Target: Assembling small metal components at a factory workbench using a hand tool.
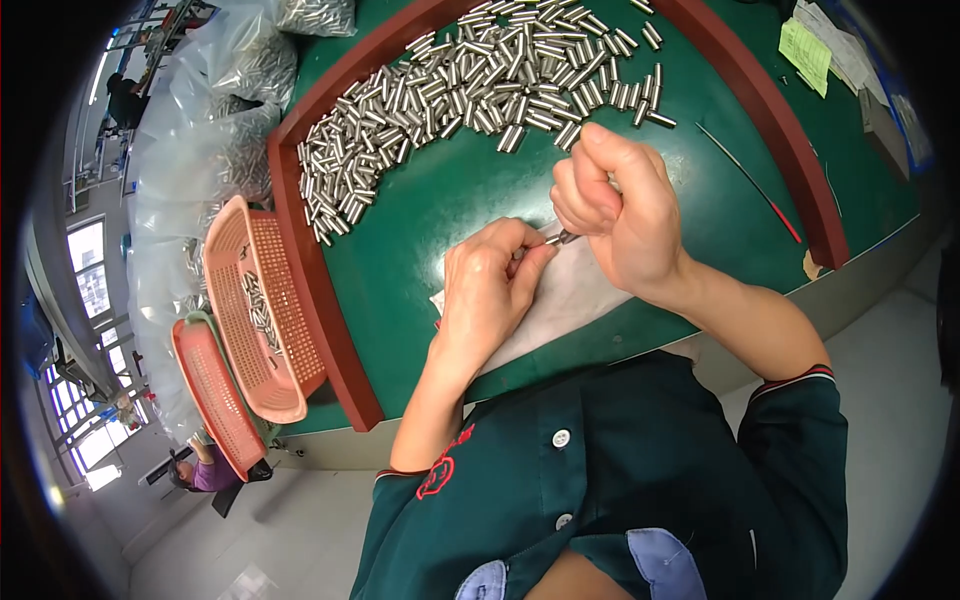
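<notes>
My left hand pinches a small shiny metal cylinder between thumb and fingers, above a white cloth on the green table. My right hand is closed in a fist just to the right and a little higher. From the underside of that fist a short dark metal tool tip points at the end of the cylinder and seems to touch it. The rest of the tool is hidden in my fingers. Beyond both hands lies a large heap of similar metal cylinders.
A red-brown raised border frames the table's work area. A thin rod with a red handle lies at right. Pink baskets and clear bags of metal parts stand at left. Papers lie far right; another person is at lower left.
</notes>
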A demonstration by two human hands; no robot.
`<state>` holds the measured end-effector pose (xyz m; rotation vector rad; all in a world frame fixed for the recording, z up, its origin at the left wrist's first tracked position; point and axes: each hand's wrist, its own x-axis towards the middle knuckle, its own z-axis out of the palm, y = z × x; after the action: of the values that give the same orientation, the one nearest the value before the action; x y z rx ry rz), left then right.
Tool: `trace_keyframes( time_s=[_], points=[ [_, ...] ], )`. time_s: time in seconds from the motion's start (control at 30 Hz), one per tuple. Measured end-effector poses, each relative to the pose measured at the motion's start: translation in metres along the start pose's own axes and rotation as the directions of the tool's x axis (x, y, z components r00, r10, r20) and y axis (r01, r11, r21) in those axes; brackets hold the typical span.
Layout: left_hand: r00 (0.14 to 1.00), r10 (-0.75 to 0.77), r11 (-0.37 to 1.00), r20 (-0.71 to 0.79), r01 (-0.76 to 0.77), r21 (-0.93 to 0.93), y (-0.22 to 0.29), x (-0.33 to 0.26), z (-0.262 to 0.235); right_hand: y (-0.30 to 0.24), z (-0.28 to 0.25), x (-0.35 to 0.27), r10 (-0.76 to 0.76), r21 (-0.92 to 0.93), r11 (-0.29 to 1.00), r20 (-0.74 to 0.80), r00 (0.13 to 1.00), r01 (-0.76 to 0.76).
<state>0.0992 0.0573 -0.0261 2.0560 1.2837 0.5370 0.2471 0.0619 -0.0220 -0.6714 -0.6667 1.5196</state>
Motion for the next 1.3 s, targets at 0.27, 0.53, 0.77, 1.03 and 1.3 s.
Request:
trace_keyframes(
  time_s=[0.27, 0.53, 0.77, 1.03, 1.3],
  points=[
    [1.000, -0.002, 1.000, -0.012, 0.001, -0.019, -0.0023, -0.0010, 0.0002, 0.0039, 0.0023, 0.0007, -0.009, 0.073, 0.997, -0.023, 1.000, 0.011],
    [1.000, 0.007, 0.999, -0.014, -0.007, -0.040, -0.0027, 0.0005, 0.0009, 0.0041, 0.0019, 0.0012, -0.035, 0.068, 0.997, -0.016, 0.999, 0.036],
    [1.000, 0.018, 0.998, -0.008, -0.018, -0.059, -0.0041, 0.0010, 0.0012, 0.0032, 0.0021, 0.0006, -0.021, 0.067, 0.998, -0.014, 1.000, 0.022],
    [1.000, 0.023, 0.998, -0.014, -0.024, -0.062, -0.0070, 0.0005, 0.0020, 0.0037, 0.0019, 0.0003, -0.013, 0.059, 0.998, -0.007, 1.000, 0.013],
    [1.000, -0.007, 0.996, -0.013, 0.006, -0.093, -0.0081, -0.0004, 0.0036, 0.0045, 0.0016, -0.0021, -0.023, 0.003, 1.000, 0.021, 1.000, 0.023]
  ],
)
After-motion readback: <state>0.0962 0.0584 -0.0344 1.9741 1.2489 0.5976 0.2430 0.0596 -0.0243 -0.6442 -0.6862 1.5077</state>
